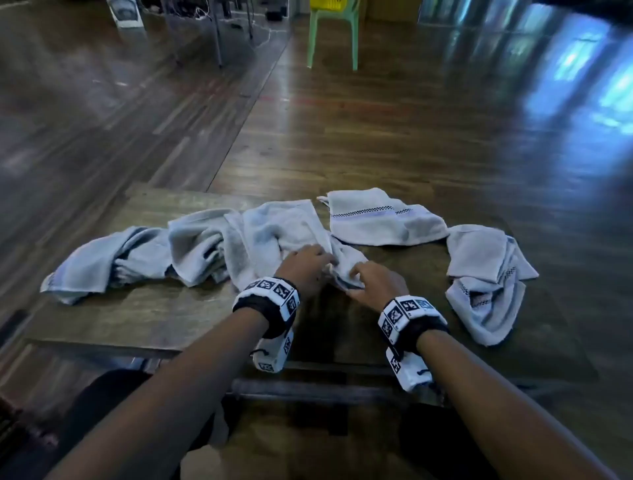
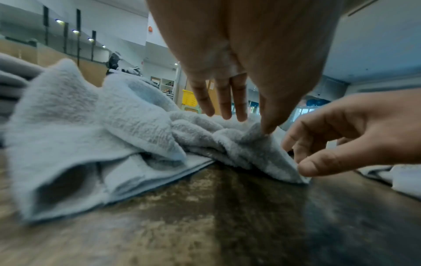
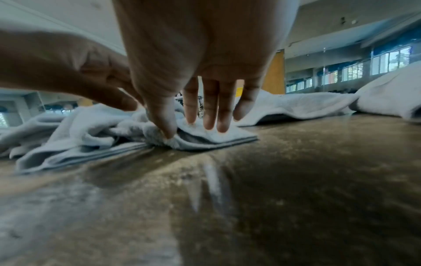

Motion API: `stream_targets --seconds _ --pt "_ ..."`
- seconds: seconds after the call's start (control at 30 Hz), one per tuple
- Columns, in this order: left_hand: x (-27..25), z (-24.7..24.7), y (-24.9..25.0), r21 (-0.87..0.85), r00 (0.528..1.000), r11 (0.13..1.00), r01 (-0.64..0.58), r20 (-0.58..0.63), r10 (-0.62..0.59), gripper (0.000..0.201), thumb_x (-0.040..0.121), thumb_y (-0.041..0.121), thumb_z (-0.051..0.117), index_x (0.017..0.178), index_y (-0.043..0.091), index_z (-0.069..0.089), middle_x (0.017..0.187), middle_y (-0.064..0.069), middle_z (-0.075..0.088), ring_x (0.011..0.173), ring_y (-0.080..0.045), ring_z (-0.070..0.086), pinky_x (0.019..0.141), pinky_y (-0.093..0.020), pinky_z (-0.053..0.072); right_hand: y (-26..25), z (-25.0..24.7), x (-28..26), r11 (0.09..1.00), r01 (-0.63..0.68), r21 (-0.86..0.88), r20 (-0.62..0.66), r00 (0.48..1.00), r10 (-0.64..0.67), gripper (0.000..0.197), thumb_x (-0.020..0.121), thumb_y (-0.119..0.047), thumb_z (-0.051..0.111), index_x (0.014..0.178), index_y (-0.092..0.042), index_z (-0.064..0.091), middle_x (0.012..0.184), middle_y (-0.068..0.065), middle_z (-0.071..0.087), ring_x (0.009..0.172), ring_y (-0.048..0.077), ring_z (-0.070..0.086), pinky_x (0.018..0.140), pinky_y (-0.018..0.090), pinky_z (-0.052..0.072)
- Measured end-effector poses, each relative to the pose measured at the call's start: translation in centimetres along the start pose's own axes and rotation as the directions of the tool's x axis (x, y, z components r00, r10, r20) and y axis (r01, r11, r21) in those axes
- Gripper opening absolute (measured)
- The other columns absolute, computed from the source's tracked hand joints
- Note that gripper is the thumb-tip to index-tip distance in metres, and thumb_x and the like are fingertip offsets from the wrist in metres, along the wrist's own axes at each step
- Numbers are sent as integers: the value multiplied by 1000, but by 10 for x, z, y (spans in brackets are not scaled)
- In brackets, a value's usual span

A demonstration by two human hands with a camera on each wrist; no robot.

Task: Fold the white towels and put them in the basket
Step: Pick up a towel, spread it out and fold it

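Note:
Several white towels lie on a wooden table (image 1: 154, 308). A crumpled middle towel (image 1: 274, 233) has its near corner under both hands. My left hand (image 1: 308, 263) rests on it with straight fingers, and its thumb tip touches a raised fold (image 2: 266, 129). Just to its right, my right hand (image 1: 373, 277) pinches the towel's corner edge (image 3: 205, 138) between thumb and curled fingers. A yellow basket (image 1: 330, 4) sits on a green chair (image 1: 332, 37) far beyond the table.
Another bunched towel (image 1: 102, 263) lies at the left. A flatter striped one (image 1: 380, 219) lies at the back right, and a third (image 1: 486, 274) hangs over the right edge. Bare tabletop lies between my wrists and the near edge. Wooden floor surrounds the table.

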State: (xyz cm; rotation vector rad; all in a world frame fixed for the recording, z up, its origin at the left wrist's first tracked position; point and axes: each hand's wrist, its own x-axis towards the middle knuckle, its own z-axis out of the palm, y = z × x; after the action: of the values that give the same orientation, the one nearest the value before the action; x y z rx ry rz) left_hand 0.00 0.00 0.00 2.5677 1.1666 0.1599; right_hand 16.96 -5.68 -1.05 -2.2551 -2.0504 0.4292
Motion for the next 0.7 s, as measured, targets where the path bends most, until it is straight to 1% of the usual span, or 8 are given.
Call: stream_targets --seconds 0.03,0.1,0.2,0.33,0.43,0.53,0.63,0.7 --pt "6 2 -2 49 1000 999 13 21 -14 39 88 23 54 127 22 53 127 -6 50 119 -27 44 94 -40 37 0 4 4 1000 14 -12 -10 1000 -14 35 79 -43 62 109 -26 57 114 0 60 105 23 58 80 34 48" --pt "12 5 -8 124 1000 992 25 -1 -25 39 87 20 52 125 25 53 126 -3 49 120 -26 42 95 -40 33 2 14 11 998 49 -42 -55 997 -51 29 81 -42 61 105 -26 59 110 1 59 104 24 58 78 34 47" --pt "14 7 -16 157 998 987 43 -50 -36 29 86 21 52 113 26 61 122 1 55 117 -23 46 93 -39 31 2 19 14 993 95 -70 -89 991 -101 18 88 -34 54 100 -23 61 103 2 59 99 25 59 72 33 46" --pt "10 -2 -20 157 991 986 58 -128 -38 19 87 27 54 104 25 64 113 4 60 110 -21 51 90 -37 30 4 9 10 995 98 -29 -106 989 -101 16 90 -30 52 97 -18 59 102 3 59 97 25 57 73 34 44" --pt "5 -18 -16 143 983 989 48 -180 -21 17 88 31 55 101 25 65 108 5 62 107 -20 52 87 -35 31 1 -8 3 995 100 31 -152 984 -94 13 88 -29 53 93 -18 57 100 1 59 95 23 56 73 34 43" --pt "1 -43 -10 136 971 990 27 -240 7 18 89 32 55 101 24 66 109 3 61 108 -20 51 89 -35 30 -5 -35 -6 991 113 70 -220 971 -95 10 88 -27 54 91 -19 57 99 -1 60 92 22 57 72 32 43" --pt "-5 -80 0 139 940 990 2 -337 45 18 89 31 55 101 23 67 112 1 60 110 -21 50 89 -33 31 -13 -71 -10 980 173 95 -327 936 -133 4 85 -23 55 82 -19 55 90 -2 60 88 21 57 73 34 44" --pt "-9 -107 8 166 919 986 -7 -389 72 19 90 32 54 101 22 66 111 0 59 109 -22 49 88 -32 31 -17 -99 -15 963 233 133 -403 901 -162 9 83 -20 57 76 -23 52 83 -4 58 86 22 57 73 36 46"
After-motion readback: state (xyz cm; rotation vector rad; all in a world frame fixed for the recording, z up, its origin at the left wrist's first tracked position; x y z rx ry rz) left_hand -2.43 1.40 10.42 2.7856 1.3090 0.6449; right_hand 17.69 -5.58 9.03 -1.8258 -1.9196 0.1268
